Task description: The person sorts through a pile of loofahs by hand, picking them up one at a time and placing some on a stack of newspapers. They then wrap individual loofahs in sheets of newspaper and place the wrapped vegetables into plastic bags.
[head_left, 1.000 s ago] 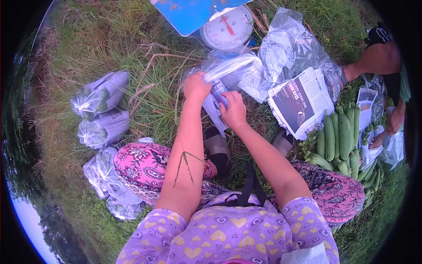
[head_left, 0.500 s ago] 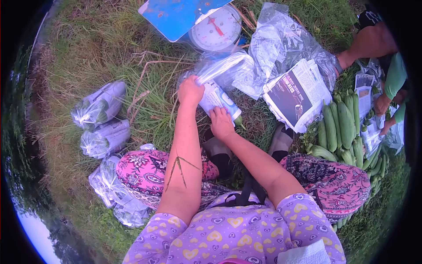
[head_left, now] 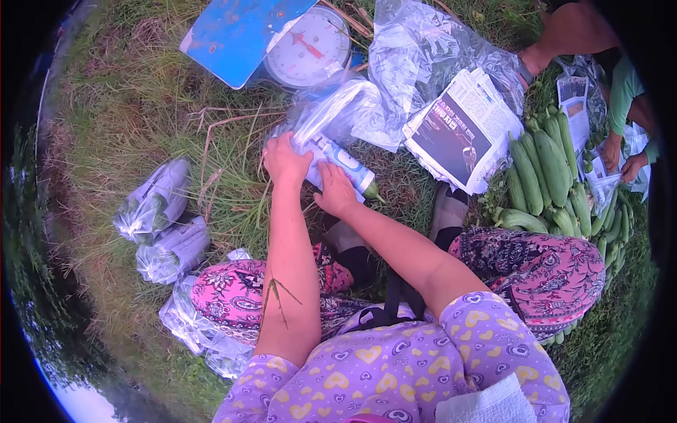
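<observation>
I am squatting on grass. My left hand [head_left: 284, 159] grips the open edge of a clear plastic bag [head_left: 331, 113] that lies in front of me. My right hand [head_left: 333, 189] holds a bundle wrapped in newspaper [head_left: 337, 163], with a green cucumber tip showing at its right end. The bundle lies at the bag's mouth, between my two hands.
A dial scale [head_left: 305, 48] with a blue tray [head_left: 233, 35] stands beyond the bag. More clear bags [head_left: 423, 49] and a newspaper stack [head_left: 462, 130] lie at right, beside a pile of cucumbers [head_left: 546, 176]. Three filled bags [head_left: 155, 204] lie at left. Another person's hands [head_left: 620, 158] work at far right.
My right hand drew the wrapped bundle down out from under the bag's edge and laid it flatter; my left hand kept its hold on the bag. The view shifted, so everything sits further left.
</observation>
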